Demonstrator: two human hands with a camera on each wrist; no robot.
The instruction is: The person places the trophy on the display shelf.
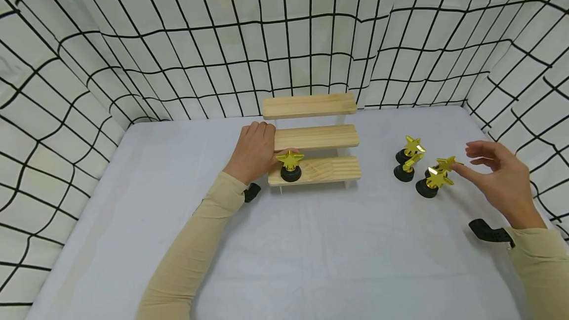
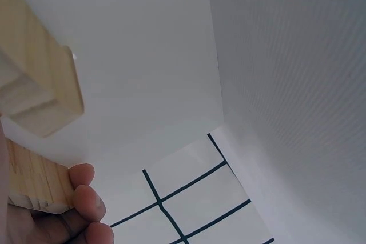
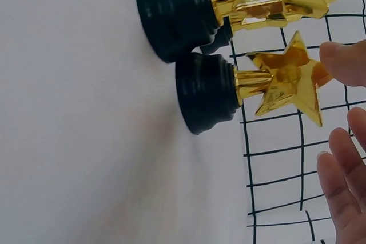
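A three-tier wooden display stand (image 1: 316, 138) stands at the middle back of the table. My left hand (image 1: 254, 149) grips the left end of its middle board; in the left wrist view the fingertips (image 2: 88, 203) curl round a plank end. One gold star trophy (image 1: 291, 163) with a black base sits at the left of the lowest board, beside that hand's thumb. To the right, my right hand (image 1: 502, 177) is at a group of several similar trophies. Its thumb is at a point of one upright star trophy (image 3: 289, 81), while the other fingers are spread apart from it.
The trophy group includes a front trophy (image 1: 433, 183) and a back one (image 1: 410, 148), standing close together on the white tabletop (image 1: 311, 251). White walls with a black grid (image 1: 284, 38) enclose the table at the back and sides.
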